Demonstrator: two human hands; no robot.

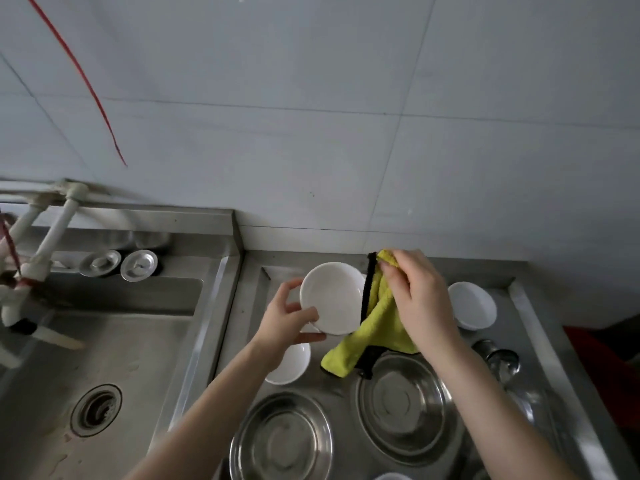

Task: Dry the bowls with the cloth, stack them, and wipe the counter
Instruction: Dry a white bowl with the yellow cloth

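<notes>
White, round ceramic bowl (332,297), held tilted above the steel counter (242,323): I see my left hand (291,317) gripping its rim, thumb inside, fingers curled around the edge. Just right of those fingers, my right hand (419,296) pinches the top of a yellow, black-edged cloth (377,327) hanging beside the bowl. A second white bowl (294,367) lies beneath the left fingers.

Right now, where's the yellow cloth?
Head view, right of centre: the yellow cloth hangs from the right hand, just right of the white bowl in the left hand, above a steel bowl.
</notes>
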